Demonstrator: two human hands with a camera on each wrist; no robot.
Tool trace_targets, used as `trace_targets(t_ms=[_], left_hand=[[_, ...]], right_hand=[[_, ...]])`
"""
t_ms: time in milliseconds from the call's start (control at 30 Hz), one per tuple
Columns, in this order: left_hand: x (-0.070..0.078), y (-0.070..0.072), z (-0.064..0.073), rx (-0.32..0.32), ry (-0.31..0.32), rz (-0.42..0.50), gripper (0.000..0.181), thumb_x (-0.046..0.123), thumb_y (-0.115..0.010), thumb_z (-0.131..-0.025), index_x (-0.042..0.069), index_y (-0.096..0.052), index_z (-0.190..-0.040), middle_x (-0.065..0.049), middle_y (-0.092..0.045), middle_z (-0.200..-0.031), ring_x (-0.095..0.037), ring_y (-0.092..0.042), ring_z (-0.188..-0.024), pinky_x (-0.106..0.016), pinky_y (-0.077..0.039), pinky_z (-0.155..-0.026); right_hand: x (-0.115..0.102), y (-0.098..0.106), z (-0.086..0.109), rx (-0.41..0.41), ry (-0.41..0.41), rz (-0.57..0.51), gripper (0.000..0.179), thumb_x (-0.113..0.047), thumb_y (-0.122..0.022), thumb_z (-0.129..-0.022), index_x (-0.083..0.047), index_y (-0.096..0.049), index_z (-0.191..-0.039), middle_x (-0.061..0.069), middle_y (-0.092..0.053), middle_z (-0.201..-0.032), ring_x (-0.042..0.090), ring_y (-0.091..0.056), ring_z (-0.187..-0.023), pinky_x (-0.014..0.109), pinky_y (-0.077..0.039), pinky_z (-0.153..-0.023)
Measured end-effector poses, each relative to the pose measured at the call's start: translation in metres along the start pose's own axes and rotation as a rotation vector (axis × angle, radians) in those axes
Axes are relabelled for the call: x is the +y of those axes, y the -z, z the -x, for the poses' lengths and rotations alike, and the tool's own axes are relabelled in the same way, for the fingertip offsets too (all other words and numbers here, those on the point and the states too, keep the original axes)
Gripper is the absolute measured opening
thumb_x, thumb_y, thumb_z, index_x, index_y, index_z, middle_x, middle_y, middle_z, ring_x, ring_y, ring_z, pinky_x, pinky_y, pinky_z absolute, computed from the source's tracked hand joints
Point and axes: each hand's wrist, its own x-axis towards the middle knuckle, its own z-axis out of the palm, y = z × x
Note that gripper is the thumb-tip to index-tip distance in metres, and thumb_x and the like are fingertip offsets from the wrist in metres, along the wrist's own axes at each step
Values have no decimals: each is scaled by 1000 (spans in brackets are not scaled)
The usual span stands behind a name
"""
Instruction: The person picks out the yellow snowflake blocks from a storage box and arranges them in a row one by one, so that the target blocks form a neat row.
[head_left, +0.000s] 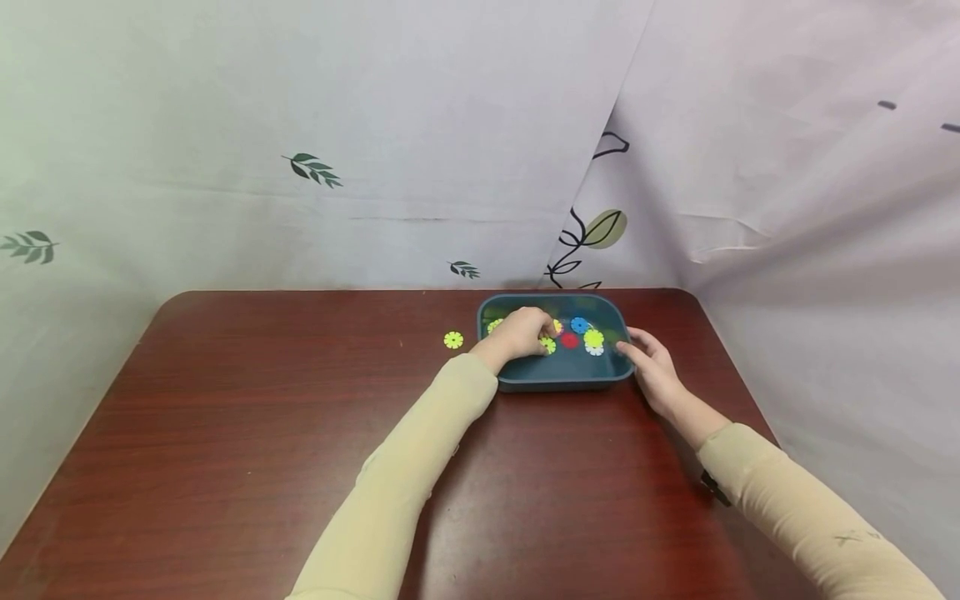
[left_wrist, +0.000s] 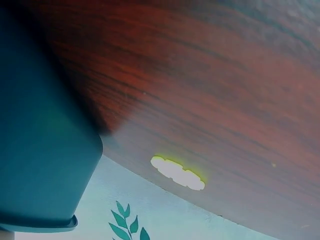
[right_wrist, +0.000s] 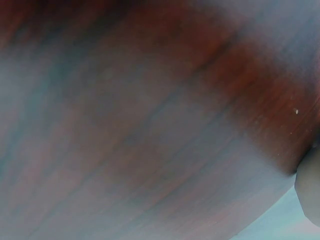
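Note:
A dark blue-green plastic tray [head_left: 555, 385] stands near the table's back edge with several flower-shaped plastic discs in it. My left hand [head_left: 521, 333] reaches over its left wall, fingers and thumb bent down beside a yellow-green disc [head_left: 550, 346]; I cannot tell whether they pinch one. Farther right in the tray lie a blue disc [head_left: 579, 325], a red disc [head_left: 570, 341], and a yellow disc [head_left: 593, 337] overlapping a white disc [head_left: 595, 350]. My right hand [head_left: 657, 375] grips the tray's right wall, thumb over the rim and fingers outside.
One yellow disc [head_left: 453, 340] lies on the dark red wooden table [head_left: 262, 433], just left of the tray; the left wrist view shows that loose disc [left_wrist: 178, 173] beside the tray wall [left_wrist: 45, 140]. Pale cloth [head_left: 412, 150] with leaf prints hangs behind the table.

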Motion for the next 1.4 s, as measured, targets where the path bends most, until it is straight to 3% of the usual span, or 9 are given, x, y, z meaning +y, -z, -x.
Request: trace_targets(t_ms=[533,700,1033,1400], left_hand=[[4,2,1,-3,-34,-26,25,16,-87,-91,10,-78,-114,-7,-73,-115,-20,-66,-105,-32,-57,-97],[4,3,2,8,-57,-1,19,13,-85,-92,9,-77,-109,-7,-73,-112,-20,-66,-103,-32,-57,-94],[4,9,3,67,-81,96,6,6,-76,-98,6,-80,-102,-9,-79,-105,-19,-70,-94,-28,-58,-87],[13,19,10,113,-81,131,5,11,-75,-100,7,-79,-100,-7,-79,-101,-17,-72,-92,-27,-60,-87]], right_hand=[[-1,1,3,-4,5,-2,45,-15,-59,-109,3,-44,-147,-16,-70,-109,-3,-67,-97,12,-56,-85],[0,0,3,0,14,3,44,-15,-59,-109,4,-44,-146,-16,-69,-109,-3,-66,-98,12,-56,-85],[1,-1,0,8,36,-51,22,-10,-60,-108,-8,-58,-129,-15,-71,-106,-1,-67,-95,13,-57,-83],[1,-1,1,11,22,-29,33,-12,-60,-108,-1,-52,-138,-15,-69,-108,-2,-66,-97,12,-56,-84]])
